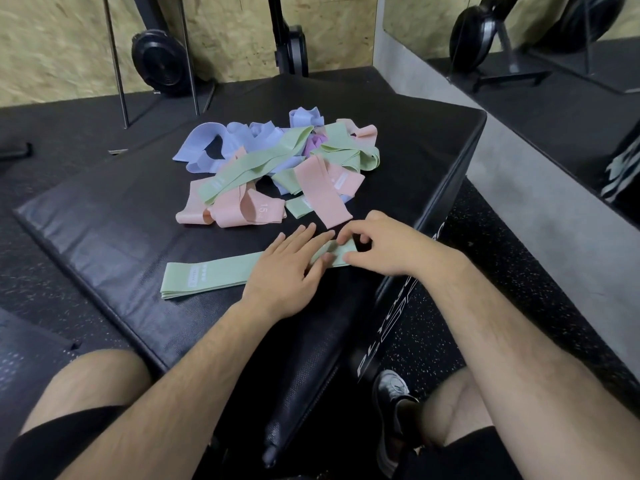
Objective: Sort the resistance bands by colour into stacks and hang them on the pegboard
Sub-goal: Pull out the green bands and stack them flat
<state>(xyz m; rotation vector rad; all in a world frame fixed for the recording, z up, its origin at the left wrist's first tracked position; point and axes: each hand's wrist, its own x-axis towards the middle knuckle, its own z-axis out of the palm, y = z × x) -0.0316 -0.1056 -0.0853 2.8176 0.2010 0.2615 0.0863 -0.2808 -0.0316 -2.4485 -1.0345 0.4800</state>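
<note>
Black padded vinyl covers the low box (104, 237) that fills the middle of the view. On its far half lies a tangled pile of bands (273, 164): flat fabric loops in pale green, pink and lilac-blue, with a scrap of purple near the middle, crossing over one another unsorted. Nearer, well apart from the pile, a green stack (214, 275) lies flat and straight, running left to right, with a small white label near its left end. The left hand (287, 268) rests on it with straight fingers, pressing it down and covering its middle. The right hand (384, 244) has curled fingers and pinches the stack's right end. A weight plate (159, 64) leans by the far wall, and a shoe (394, 403) stands on the speckled floor at near right.
</note>
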